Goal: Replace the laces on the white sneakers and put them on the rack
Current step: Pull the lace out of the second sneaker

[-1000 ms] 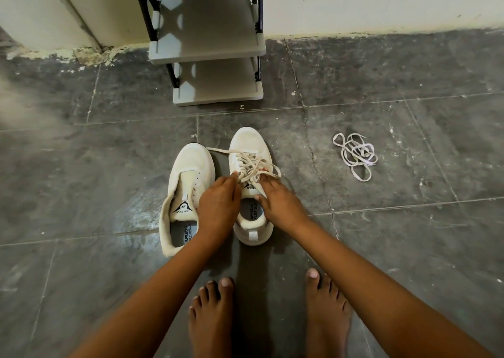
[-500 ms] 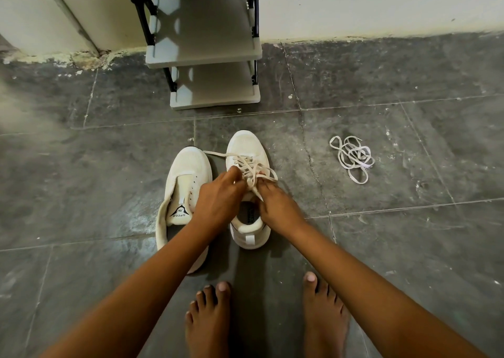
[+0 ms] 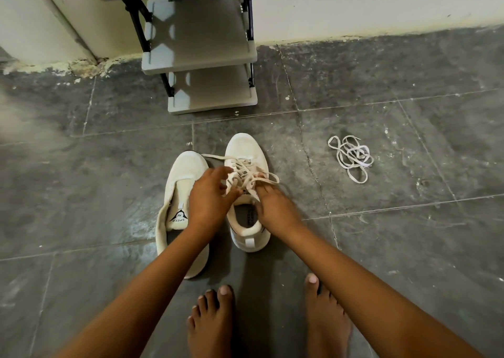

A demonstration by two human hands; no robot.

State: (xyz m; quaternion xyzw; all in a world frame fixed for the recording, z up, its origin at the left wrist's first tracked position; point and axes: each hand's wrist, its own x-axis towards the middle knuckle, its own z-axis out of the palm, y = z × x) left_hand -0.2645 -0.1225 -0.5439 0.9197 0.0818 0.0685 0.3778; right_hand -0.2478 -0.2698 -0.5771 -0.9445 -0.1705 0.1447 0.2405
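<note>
two white sneakers stood side by side on the grey tiled floor (image 3: 81, 194) before the rack (image 3: 201, 52). the laced sneaker (image 3: 246, 150) lay under both hands: left hand (image 3: 208, 198) with fingers spread loosely at its laces (image 3: 245, 171), right hand (image 3: 272, 207) pinching them. the unlaced sneaker (image 3: 181, 183) lay just left; a loose lace bundle (image 3: 351, 157) lay well apart, rightward.

Two sneakers sit side by side on the floor (image 3: 81, 194), the left sneaker (image 3: 185, 172) just beside the right sneaker (image 3: 246, 147). Both hands meet over the right one: left hand (image 3: 208, 196), right hand (image 3: 272, 207), amid its laces (image 3: 245, 171). Loose laces (image 3: 350, 157) lie well to the right. The rack (image 3: 199, 49) stands behind, against the wall (image 3: 354, 0). Two bare feet (image 3: 211, 325) stand nearest the camera.
</note>
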